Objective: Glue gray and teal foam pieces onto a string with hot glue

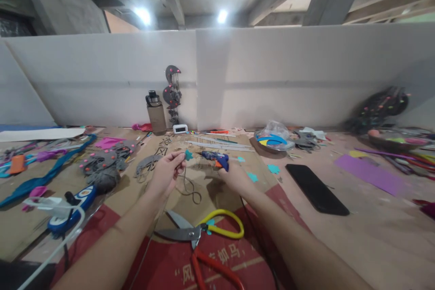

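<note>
My left hand (166,172) is closed in a pinch on a small teal star-shaped piece (188,155) with a thin dark string (190,188) hanging from it. My right hand (234,176) grips a blue glue gun (215,158), whose nozzle points left toward the teal star. Both hands hover over a brown cardboard sheet (200,181). Closer to me lie yellow-handled scissors (204,229) and red-handled scissors (210,267).
More teal cutouts (273,168) lie to the right, beside a black phone (316,189) and purple sheet (370,173). A bottle (156,113) and grey hanging ornament (172,93) stand by the white wall. Grey and blue felt pieces (102,165) and a power strip (73,208) lie left.
</note>
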Motion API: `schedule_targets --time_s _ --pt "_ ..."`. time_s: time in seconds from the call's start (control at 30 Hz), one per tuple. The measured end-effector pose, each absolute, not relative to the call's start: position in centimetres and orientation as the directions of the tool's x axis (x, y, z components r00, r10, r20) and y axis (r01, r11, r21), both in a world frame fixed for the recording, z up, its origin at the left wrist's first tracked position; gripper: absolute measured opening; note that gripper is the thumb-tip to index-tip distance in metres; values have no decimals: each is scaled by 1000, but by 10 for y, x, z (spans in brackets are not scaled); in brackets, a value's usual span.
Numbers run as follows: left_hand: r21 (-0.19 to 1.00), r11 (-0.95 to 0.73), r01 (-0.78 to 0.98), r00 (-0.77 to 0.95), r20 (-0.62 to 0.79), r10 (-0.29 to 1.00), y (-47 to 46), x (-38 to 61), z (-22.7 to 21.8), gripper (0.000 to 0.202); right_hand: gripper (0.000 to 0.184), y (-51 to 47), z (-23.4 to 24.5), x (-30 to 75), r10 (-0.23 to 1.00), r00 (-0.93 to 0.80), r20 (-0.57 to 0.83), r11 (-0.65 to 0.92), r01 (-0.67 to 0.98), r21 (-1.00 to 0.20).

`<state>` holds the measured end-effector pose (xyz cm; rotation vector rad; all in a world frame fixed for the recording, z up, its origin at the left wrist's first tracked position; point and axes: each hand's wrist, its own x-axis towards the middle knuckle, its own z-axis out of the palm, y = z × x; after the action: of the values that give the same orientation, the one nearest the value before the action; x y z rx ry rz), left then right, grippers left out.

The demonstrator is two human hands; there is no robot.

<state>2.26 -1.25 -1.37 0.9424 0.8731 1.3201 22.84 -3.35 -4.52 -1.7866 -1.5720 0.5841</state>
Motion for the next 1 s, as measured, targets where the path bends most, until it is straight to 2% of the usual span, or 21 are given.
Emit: schedule_targets --time_s 0.13,0.3,0.37,0.47,0.7,1.0 --pt "928 0 -373 30 12 999 -9 20 -17 31 23 -42 -28 218 940 258 223 82 461 -883" --pt "923 -24 -383 -5 24 1000 -6 17 -19 31 31 -56 -25 203 946 38 321 312 147 -939" --pt "924 -31 -382 -7 30 1000 -5 16 -20 31 32 -60 -28 200 938 -10 347 347 83 -934" --pt "926 -26 -377 -13 23 1000 -4 17 -20 31 31 -64 -29 199 937 -35 348 350 87 -933" --pt "925 -19 -379 -44 3 999 -4 17 -18 31 21 -71 -17 200 950 -104 295 313 304 -900" --pt "922 -59 -383 -26 53 998 -7 19 -16 27 18 -73 -13 198 939 -102 328 342 374 -862"
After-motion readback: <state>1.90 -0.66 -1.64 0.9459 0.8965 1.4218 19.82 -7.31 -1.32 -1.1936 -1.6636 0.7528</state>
